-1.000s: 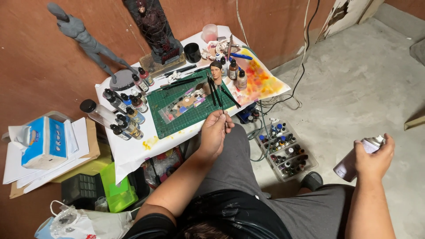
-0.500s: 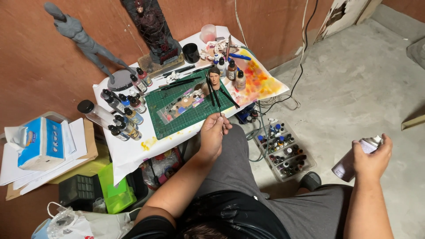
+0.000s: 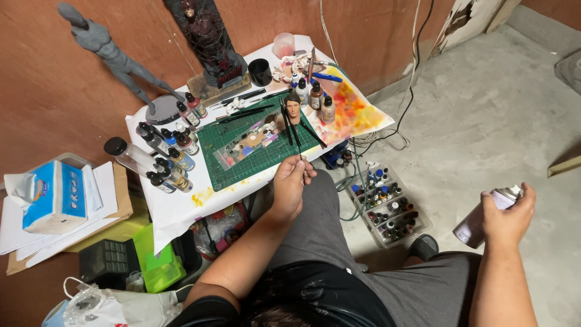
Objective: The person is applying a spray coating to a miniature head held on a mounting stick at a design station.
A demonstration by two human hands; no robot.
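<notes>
My left hand (image 3: 292, 181) pinches the lower end of a thin black stick (image 3: 295, 136) that carries a small painted figure head (image 3: 293, 105) at its top, held over the green cutting mat (image 3: 242, 163). My right hand (image 3: 505, 215) is out to the right, low over the concrete floor, wrapped around a grey spray can (image 3: 481, 217) whose nozzle points up and right. Both forearms reach out from my seated body, with my grey shorts between them.
A small white-covered table (image 3: 181, 206) holds several paint bottles (image 3: 163, 154), brushes, a black cup (image 3: 259, 71), a pink cup (image 3: 283, 45) and a paint-stained sheet (image 3: 354, 112). A grey figurine (image 3: 106, 51) and a dark statue (image 3: 209, 42) stand by the wall. A clear tray of paints (image 3: 384, 203) sits on the floor; a tissue box (image 3: 51, 197) lies left.
The view has shifted slightly. My left hand keeps the stick with the head over the mat, and my right hand stays out to the right with the spray can.
</notes>
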